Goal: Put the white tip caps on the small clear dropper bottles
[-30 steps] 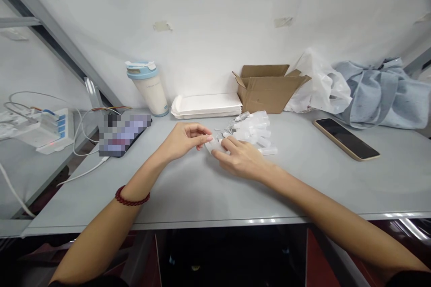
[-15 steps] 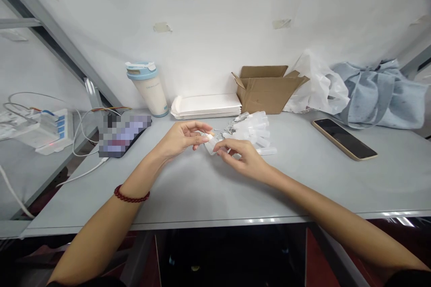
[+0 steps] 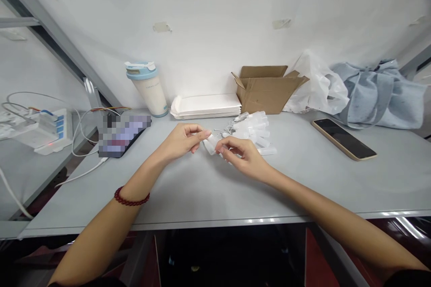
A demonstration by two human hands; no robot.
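Above the middle of the grey table, my left hand (image 3: 184, 142) pinches the white end of a small translucent plastic tube (image 3: 211, 145) between thumb and fingers. My right hand (image 3: 245, 156) comes in from the other side, its thumb and fingertips closed on the tube's right side. Part of the tube is covered by the fingers. Just beyond my right hand lies a loose pile of similar translucent tubes (image 3: 255, 126). Thin grey cord-like or wire-like bits show at the pile's left edge, too small to make out.
Along the wall stand a cup with a blue lid (image 3: 148, 87), a stack of white flat boxes (image 3: 206, 106), an open cardboard box (image 3: 266, 92), a white plastic bag (image 3: 319, 85) and a blue cloth bag (image 3: 380, 94). Phones lie left (image 3: 126, 136) and right (image 3: 343, 139). A power strip (image 3: 55, 132) trails cables.
My left thumb has pushed up and forward over the tube's end, and the left fingers have drawn in closer. My right hand has barely shifted, and the pile looks the same.
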